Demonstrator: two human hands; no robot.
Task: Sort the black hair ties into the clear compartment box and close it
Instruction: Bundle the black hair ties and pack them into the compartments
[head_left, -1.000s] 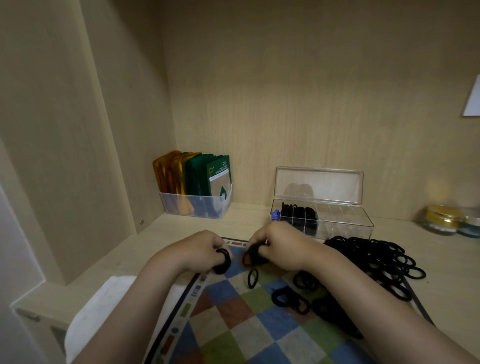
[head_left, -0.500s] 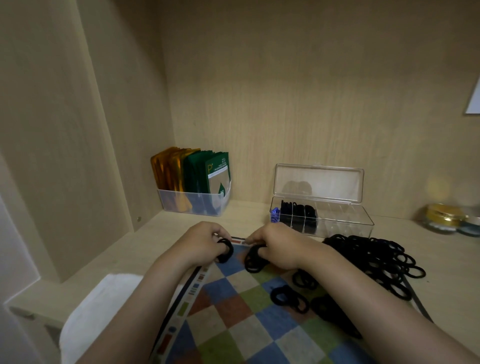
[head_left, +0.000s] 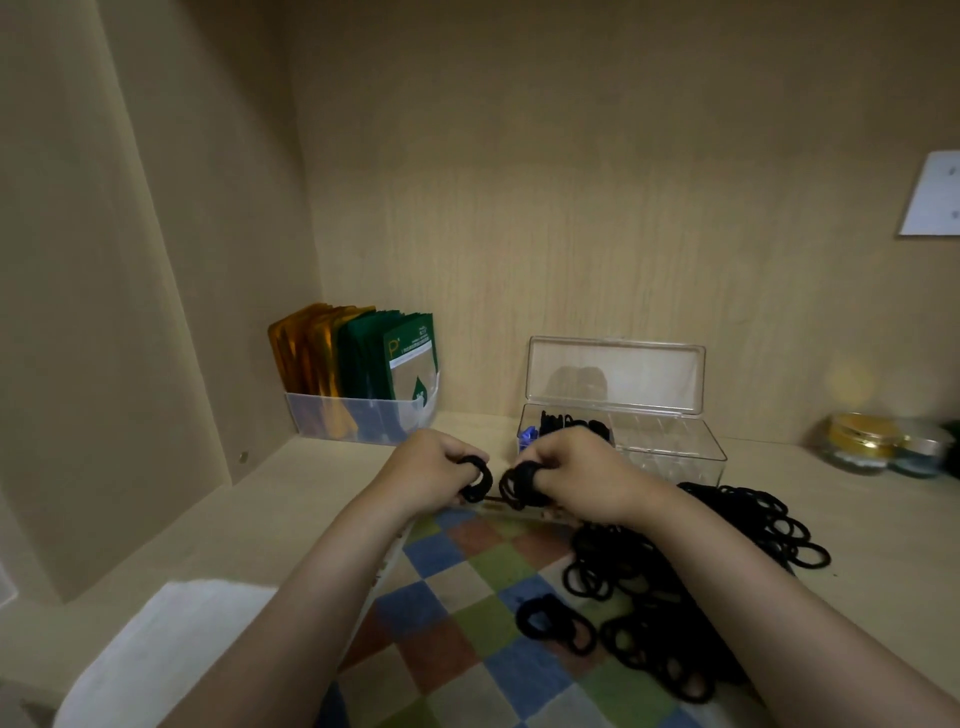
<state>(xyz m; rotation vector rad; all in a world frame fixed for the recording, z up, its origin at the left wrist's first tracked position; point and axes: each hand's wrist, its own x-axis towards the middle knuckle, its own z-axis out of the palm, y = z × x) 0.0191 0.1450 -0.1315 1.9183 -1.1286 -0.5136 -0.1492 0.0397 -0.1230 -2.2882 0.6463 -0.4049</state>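
Observation:
My left hand (head_left: 428, 470) grips a small bunch of black hair ties (head_left: 477, 480) looped on its fingers. Just to its right, my right hand (head_left: 576, 475) holds another bunch of ties (head_left: 518, 486) the same way. Both hover over the far edge of the checked mat (head_left: 467, 613). Behind them stands the clear compartment box (head_left: 670, 452), its lid (head_left: 615, 374) upright, with black ties (head_left: 558, 422) in its left compartments. A big pile of loose ties (head_left: 727, 525) lies at the right of the mat, and a few ties (head_left: 556, 621) lie in the middle.
A clear tub of orange and green packets (head_left: 358, 364) stands at the back left by the side wall. Small gold-lidded jars (head_left: 862, 441) sit at the far right. A white cloth (head_left: 166, 649) lies at the front left. A white sheet (head_left: 932, 195) hangs on the back wall.
Both hands have moved away from me toward the box, each still holding its ties. The single tie that lay on the mat below my right hand is gone from there.

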